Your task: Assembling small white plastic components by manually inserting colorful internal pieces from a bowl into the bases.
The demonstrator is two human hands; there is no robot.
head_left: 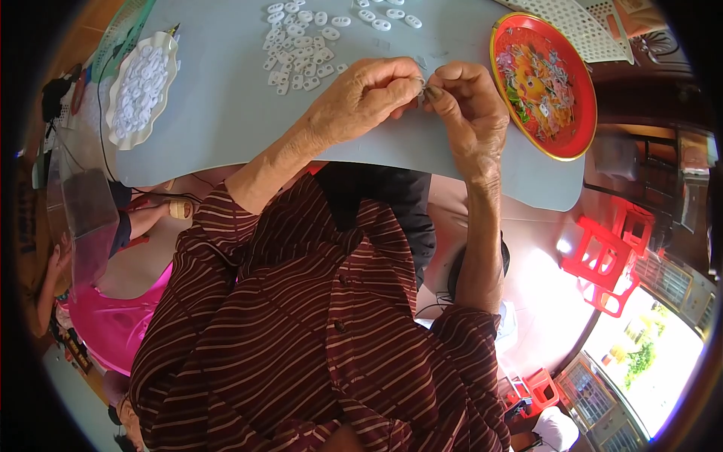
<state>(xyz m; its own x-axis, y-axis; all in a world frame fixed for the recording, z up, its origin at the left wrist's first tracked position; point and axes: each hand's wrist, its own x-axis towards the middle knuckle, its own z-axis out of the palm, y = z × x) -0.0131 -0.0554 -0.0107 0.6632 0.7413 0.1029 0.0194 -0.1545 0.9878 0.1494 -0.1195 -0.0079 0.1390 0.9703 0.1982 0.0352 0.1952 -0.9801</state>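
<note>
My left hand (pixel 376 98) and my right hand (pixel 476 113) meet above the near part of the grey table (pixel 218 98). Thumb and fingers of each are pinched together, the fingertips almost touching. Whatever sits between them is tiny and mostly covered by the fingers, so its kind does not show. Just beyond my left hand lie many small white oval pieces with holes (pixel 301 56), spread loosely in a patch. To the right of my right hand stands a round red tray (pixel 581 124) with a gold rim, holding small pale and greyish bits and at least one white piece.
A white scalloped dish (pixel 172 64) heaped with white pieces stands at the left, near a green mesh basket (pixel 113 45). White perforated baskets (pixel 580 30) are at the far right. Red plastic stools (pixel 602 252) stand on the floor; another person (pixel 49 290) is at the left.
</note>
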